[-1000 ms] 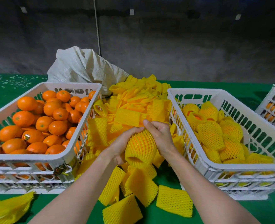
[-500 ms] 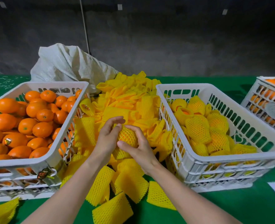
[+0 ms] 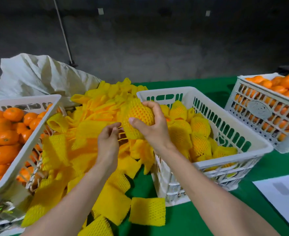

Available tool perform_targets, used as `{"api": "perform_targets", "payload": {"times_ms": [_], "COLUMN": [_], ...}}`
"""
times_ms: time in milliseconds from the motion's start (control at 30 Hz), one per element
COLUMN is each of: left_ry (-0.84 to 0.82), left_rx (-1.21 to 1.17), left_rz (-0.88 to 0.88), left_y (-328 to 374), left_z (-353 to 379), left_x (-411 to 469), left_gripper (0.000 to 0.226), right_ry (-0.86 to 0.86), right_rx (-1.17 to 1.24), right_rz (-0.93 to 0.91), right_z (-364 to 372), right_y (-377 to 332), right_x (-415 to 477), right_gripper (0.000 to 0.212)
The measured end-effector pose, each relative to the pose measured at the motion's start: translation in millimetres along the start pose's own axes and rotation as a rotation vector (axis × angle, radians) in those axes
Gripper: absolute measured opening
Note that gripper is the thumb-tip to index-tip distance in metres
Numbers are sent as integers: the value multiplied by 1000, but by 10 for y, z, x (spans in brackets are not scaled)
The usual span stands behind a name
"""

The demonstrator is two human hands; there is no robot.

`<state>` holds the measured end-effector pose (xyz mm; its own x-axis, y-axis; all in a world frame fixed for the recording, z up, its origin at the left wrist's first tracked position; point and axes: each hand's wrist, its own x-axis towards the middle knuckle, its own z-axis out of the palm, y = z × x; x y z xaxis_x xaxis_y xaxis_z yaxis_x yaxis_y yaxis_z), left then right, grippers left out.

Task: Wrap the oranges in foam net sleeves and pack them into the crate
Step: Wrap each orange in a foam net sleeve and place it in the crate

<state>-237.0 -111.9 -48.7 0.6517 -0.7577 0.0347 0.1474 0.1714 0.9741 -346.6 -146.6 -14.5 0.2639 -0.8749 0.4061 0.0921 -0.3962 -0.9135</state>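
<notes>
Hovering at crate rim [image 3: 166, 90], right hand [image 3: 154, 127] clutches sleeved orange [image 3: 138, 113]; left hand [image 3: 108, 139] slack.

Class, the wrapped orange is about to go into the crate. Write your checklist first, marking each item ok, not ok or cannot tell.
1. Right hand grips the round orange in its yellow foam net sleeve: ok.
2. Sleeve covers the fruit's visible side: ok.
3. Sleeve's lower end closed: cannot tell.
4. Left hand free of the sleeve: cannot tell.
5. White slotted plastic crate of wrapped oranges has room: ok.
</notes>
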Motion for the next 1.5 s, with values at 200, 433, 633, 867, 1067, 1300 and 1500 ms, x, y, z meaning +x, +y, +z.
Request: {"api": "perform_targets", "payload": {"times_ms": [200, 433, 633, 867, 1067, 1300, 1500], "left_ry": [-356, -762, -714, -689, -458, -202, -88], "left_rx": [483, 1207, 1110, 1065, 407, 355, 437], "left_rz": [475, 506, 445, 457, 128, 5, -27], "left_y": [-256, -509, -519, -491, -206, 191, 204], "left_z": [864, 1217, 1154, 1116, 932, 56, -749], "left_x": [-82, -69, -61, -154, -109, 278, 292], "left_gripper": [18, 40, 24, 21, 13, 18, 21], "right_ry": [307, 127, -24, -19, 18, -175, -922], "right_rx": [-204, -906, -1370, -1356, -1060, -563, -898], "right_rz": [27, 308, 612, 600, 30, -296, -138], "right_z": [-891, -1719, -1846, -1827, -1581, -478, 578], "right_y": [246, 684, 861, 884, 647, 155, 597], "right_x": [468, 705, 756, 685, 527, 68, -444], "right_gripper": [42, 53, 62, 64, 31, 6, 26]}}
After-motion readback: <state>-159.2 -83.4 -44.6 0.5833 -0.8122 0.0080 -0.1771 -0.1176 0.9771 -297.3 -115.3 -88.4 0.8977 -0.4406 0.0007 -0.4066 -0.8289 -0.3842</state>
